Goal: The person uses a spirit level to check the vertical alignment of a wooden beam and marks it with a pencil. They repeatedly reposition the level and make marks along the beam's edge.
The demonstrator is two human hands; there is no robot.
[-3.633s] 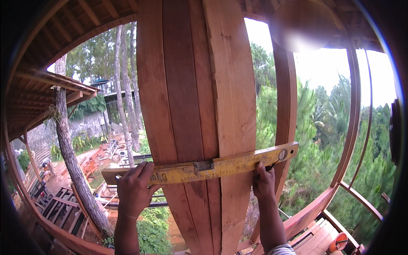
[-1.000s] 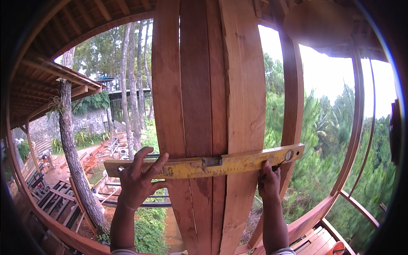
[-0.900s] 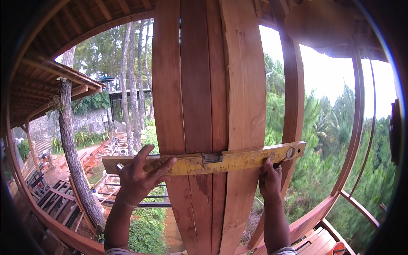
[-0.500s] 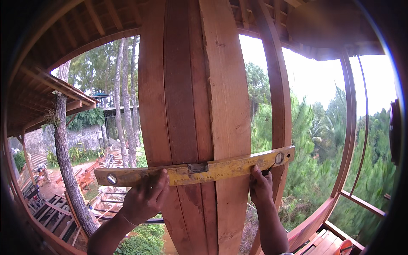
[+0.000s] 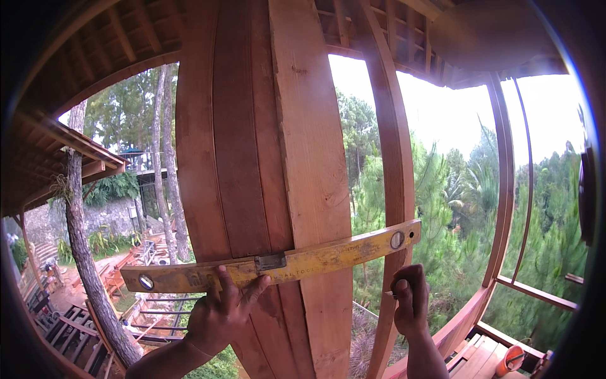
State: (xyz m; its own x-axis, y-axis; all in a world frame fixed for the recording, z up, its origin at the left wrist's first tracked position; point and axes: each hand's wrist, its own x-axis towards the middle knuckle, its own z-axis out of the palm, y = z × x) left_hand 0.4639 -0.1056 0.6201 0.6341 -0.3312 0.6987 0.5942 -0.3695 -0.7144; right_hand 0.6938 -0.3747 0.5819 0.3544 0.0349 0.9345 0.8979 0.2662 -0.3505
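A yellow spirit level (image 5: 328, 258) lies across a tall wooden post (image 5: 252, 145) built of several boards, its right end a little higher than its left. My left hand (image 5: 219, 316) holds the level against the boards, two fingers stretched over its face near the middle vial. Below the level's right end, and apart from it, my right hand (image 5: 411, 302) is closed. A small thin tip pokes out from its fingers, like the end of a pencil; most of that thing is hidden.
A slimmer upright beam (image 5: 394, 151) stands right of the post. At lower right are a wooden rail (image 5: 536, 294), planks and an orange bucket (image 5: 510, 359). Tree trunks (image 5: 95, 265) and a lower work area with timber lie on the left, under a roof.
My right hand has let go of the level and dropped below its right end. My left fingers have spread on the level. The whole view has shifted, so the post appears further left.
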